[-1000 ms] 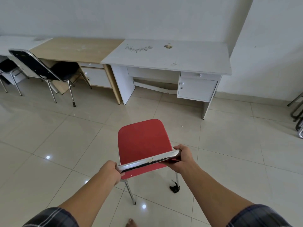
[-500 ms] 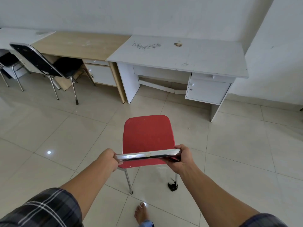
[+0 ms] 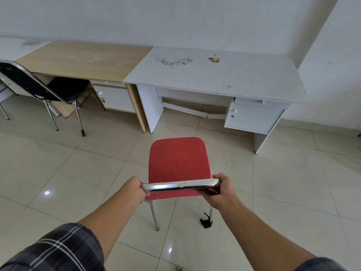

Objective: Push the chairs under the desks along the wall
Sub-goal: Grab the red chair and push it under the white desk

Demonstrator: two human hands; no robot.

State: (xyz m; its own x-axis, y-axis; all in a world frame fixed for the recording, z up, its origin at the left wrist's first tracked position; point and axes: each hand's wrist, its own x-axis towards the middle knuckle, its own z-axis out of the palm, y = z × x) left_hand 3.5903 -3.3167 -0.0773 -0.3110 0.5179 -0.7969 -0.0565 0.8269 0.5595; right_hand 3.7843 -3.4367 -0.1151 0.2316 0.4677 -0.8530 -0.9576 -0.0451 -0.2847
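Observation:
A red chair (image 3: 178, 163) with a chrome frame stands on the tiled floor in front of me, its seat facing a white desk (image 3: 218, 75) by the wall. My left hand (image 3: 134, 187) grips the left end of the chair's chrome backrest top. My right hand (image 3: 221, 188) grips the right end. The desk's knee space lies just beyond the seat's front edge. A black chair (image 3: 37, 87) sits partly under the wooden desk (image 3: 84, 59) to the left.
The white desk has a drawer cabinet (image 3: 254, 116) on its right side and a loose white board (image 3: 185, 110) lying under it. A wall corner juts out at the right (image 3: 332, 55). Another chair's legs show at the far left edge (image 3: 4, 106).
The red chair and I have moved closer to the white desk, and the chair's backrest now sits level and squarer to the desk. Both hands kept their grip.

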